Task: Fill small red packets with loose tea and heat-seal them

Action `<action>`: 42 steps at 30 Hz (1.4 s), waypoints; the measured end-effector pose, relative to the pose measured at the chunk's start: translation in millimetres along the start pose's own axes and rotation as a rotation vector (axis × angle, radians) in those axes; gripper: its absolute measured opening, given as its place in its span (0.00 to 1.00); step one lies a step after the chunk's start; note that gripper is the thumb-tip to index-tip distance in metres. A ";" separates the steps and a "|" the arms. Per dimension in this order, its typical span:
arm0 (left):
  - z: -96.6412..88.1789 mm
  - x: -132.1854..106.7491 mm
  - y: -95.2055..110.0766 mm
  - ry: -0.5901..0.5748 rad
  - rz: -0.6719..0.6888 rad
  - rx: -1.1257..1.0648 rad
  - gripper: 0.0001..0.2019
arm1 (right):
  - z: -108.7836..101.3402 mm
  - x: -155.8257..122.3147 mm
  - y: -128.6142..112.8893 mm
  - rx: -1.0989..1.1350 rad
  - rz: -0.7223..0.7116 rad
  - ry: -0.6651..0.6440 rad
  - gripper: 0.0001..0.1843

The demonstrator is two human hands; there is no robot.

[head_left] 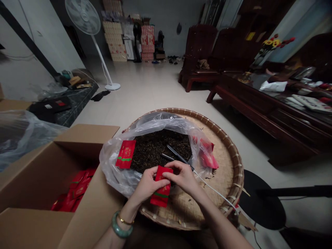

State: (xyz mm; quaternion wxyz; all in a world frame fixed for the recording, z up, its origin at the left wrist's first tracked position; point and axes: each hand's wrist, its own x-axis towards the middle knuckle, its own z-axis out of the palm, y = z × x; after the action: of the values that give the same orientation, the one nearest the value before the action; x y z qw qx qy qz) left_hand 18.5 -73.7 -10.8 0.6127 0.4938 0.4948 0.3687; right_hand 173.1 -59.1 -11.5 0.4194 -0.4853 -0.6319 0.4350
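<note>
Pale tiled floor [145, 90] stretches back to stacked cartons [116, 38]. At the left, an open brown cardboard box [46, 166] holds glossy red packets [75, 193]. Over the round woven bamboo tray [223, 166], the left hand [147, 185] pinches the upper left edge of a small flat red foil packet [161, 199] with a green band. Its long axis runs away from the person, far end toward the dark loose tea [155, 148] in a crinkled clear plastic bag [114, 169]. The right hand [184, 176] pinches the top right corner, fingers bunched.
</note>
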 end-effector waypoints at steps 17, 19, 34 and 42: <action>-14.3 -8.4 -5.3 -0.260 -0.199 0.066 0.11 | -13.9 14.6 -1.5 0.095 0.084 0.048 0.14; -15.1 -7.1 -4.9 -0.247 -0.197 0.090 0.11 | -14.3 16.1 1.0 0.080 0.083 0.040 0.14; -17.7 -0.7 -1.1 -0.223 -0.131 0.267 0.15 | 1.2 31.2 8.8 -0.375 -0.211 -0.031 0.22; -7.5 6.2 -3.1 -0.178 -0.258 0.043 0.14 | 4.2 29.0 5.4 -0.342 -0.174 -0.027 0.22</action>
State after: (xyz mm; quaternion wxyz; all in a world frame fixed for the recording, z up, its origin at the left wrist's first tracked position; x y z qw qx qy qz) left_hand 12.6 -66.8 -15.5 0.6855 0.4698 0.5059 0.2310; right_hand 165.3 -30.5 -14.7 0.3585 -0.4874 -0.7416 0.2898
